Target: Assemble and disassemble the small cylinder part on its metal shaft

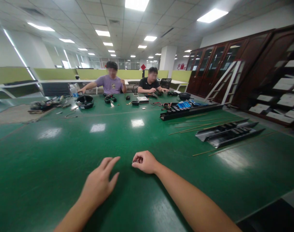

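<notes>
My left hand (100,181) hovers over the green tabletop (71,164), thumb apart from the stretched fingers, with nothing held. To its right, my right hand (145,162) is curled closed near the table surface. Small greyish, metallic-looking bits (135,161) show between its thumb and fingers; they are too small to name. A gap separates the two hands. The palm of the right hand is mostly hidden by its curled fingers.
Black metal channels (229,133) and thin brass-coloured rods (185,129) lie at right. A longer channel (192,112) lies behind them. Two people sit across the table near a black round case (85,101), small black boxes (135,103) and tangled parts (49,103). A stepladder (230,80) stands beyond.
</notes>
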`<state>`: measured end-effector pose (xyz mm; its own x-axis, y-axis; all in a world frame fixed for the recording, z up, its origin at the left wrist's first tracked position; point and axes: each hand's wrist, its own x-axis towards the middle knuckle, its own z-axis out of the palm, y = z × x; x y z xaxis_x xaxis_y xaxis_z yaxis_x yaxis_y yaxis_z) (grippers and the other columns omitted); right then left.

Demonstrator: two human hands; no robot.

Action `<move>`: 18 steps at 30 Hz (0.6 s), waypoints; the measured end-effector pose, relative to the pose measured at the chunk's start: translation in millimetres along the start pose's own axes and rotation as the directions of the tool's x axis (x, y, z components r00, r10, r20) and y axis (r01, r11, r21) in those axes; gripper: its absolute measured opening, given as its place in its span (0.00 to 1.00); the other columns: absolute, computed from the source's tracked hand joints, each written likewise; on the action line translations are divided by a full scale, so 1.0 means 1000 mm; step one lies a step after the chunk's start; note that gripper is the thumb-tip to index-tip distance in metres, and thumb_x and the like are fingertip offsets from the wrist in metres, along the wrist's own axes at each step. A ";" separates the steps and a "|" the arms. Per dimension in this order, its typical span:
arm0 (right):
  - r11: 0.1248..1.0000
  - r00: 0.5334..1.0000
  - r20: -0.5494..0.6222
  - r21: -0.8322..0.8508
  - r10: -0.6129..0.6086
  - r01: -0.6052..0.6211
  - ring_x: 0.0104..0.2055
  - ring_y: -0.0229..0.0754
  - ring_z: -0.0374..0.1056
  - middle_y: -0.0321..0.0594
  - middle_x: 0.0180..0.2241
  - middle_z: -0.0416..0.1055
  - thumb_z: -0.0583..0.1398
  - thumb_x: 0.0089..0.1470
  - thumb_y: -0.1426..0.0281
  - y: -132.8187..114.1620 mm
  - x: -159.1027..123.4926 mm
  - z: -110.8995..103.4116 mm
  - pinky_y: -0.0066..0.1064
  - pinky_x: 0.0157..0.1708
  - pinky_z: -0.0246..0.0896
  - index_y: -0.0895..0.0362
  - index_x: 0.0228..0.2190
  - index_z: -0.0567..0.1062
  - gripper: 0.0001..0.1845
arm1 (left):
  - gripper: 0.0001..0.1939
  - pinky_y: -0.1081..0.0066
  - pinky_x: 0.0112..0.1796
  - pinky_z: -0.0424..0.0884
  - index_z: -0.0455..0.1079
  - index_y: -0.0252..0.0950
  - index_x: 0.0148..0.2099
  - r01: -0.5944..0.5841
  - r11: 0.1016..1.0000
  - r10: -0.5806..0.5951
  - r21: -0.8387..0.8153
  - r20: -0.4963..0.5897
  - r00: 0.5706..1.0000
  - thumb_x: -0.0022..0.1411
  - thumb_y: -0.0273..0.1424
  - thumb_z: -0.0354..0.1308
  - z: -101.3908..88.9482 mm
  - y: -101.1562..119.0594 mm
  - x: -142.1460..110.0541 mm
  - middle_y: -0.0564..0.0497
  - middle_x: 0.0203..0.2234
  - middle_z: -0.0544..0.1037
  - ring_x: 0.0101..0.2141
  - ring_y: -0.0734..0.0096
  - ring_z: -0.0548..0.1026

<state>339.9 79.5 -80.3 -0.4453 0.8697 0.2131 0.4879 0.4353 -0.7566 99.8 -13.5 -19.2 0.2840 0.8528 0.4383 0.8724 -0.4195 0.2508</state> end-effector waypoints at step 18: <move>0.990 0.995 0.096 0.144 -0.016 0.002 0.23 0.33 0.62 0.33 0.22 0.71 0.67 0.46 0.56 -0.002 -0.003 -0.007 0.24 0.24 0.54 0.58 0.34 0.79 0.19 | 0.10 0.69 0.46 0.73 0.74 0.43 0.47 -0.126 0.965 0.127 -0.228 -0.012 0.992 0.65 0.34 0.55 0.007 -0.021 0.022 0.52 0.41 0.79 0.41 0.66 0.77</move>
<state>345.4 78.0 -74.5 -0.5228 0.8364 0.1646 0.3743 0.3988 -0.8372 90.6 15.9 -20.9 0.3874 0.7889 0.4771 0.7155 -0.5836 0.3840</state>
